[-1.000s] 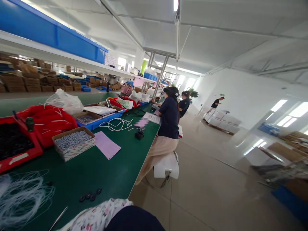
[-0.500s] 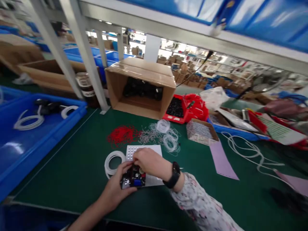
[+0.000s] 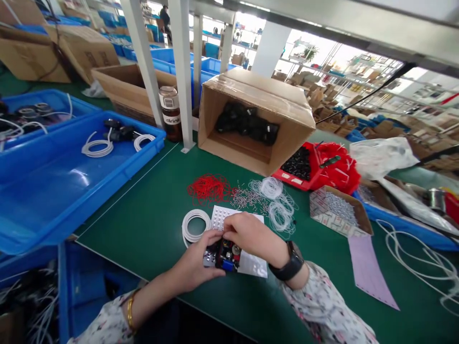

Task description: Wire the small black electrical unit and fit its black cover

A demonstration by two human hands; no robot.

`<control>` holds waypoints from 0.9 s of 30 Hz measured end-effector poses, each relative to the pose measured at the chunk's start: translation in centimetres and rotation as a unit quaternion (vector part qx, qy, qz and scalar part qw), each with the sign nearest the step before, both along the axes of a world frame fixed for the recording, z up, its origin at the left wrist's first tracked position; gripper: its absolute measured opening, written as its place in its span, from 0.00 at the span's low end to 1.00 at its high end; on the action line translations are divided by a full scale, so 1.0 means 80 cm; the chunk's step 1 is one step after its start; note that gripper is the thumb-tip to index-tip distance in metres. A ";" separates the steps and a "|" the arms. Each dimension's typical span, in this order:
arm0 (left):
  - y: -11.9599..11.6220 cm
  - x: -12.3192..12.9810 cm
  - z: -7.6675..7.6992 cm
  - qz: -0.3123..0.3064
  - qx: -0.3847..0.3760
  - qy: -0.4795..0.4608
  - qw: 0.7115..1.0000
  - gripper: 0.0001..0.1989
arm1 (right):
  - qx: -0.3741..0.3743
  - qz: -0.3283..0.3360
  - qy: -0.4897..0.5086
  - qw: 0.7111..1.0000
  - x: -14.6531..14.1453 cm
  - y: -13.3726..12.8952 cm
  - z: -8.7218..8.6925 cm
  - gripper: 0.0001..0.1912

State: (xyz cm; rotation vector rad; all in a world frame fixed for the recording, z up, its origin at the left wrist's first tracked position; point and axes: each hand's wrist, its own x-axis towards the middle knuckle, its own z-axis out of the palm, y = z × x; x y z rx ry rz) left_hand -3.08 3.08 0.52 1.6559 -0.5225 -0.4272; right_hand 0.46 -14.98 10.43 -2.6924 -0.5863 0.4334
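Observation:
A small black circuit assembly (image 3: pixel 228 254) with a blue cylinder and a round brass-coloured part lies over a white sheet (image 3: pixel 253 263). My left hand (image 3: pixel 201 260) grips its left side, thumb along the near edge and fingers at the far edge. Closed in a pinch, my right hand (image 3: pixel 253 236) works at the assembly's far edge; what its fingertips hold is hidden. Beside my left hand lies a coil of white cable (image 3: pixel 195 225). Beyond the sheet are red wires (image 3: pixel 210 188), small metal pins (image 3: pixel 247 198) and clear thin tubing or wire (image 3: pixel 281 212).
A cardboard box (image 3: pixel 236 153) holding black parts stands at the back. At left is a blue tray (image 3: pixel 122 177) with cabled parts. Toward the right are a red bin (image 3: pixel 311 179), a small carton of metal pieces (image 3: pixel 328 217), a pink paper (image 3: pixel 371 272) and loose white cable (image 3: pixel 423 260).
The head view has swung left, so the scene sits farther right and more of the left trays shows. Both hands stay at the circuit assembly, the right one still pinching at its far edge.

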 end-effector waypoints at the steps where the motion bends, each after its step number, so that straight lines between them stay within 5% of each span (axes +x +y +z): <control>1: 0.000 0.000 0.000 -0.002 0.002 -0.005 1.000 0.38 | -0.010 -0.009 0.004 1.000 0.001 0.000 0.001 0.06; 10: 0.005 0.001 -0.004 0.003 0.036 -0.082 0.996 0.38 | -0.011 -0.024 0.049 0.998 0.013 -0.003 -0.005 0.18; 17: 0.009 0.003 -0.006 -0.017 0.038 -0.149 0.988 0.29 | 0.053 0.002 0.075 0.996 0.009 -0.013 -0.006 0.03; 22: 0.011 0.005 -0.009 -0.023 0.057 -0.151 0.987 0.27 | 0.035 0.012 0.044 0.998 0.004 -0.020 -0.008 0.05; 27: 0.012 0.002 -0.015 -0.019 0.077 -0.138 0.987 0.28 | 0.142 -0.019 0.123 0.982 -0.011 -0.044 -0.019 0.09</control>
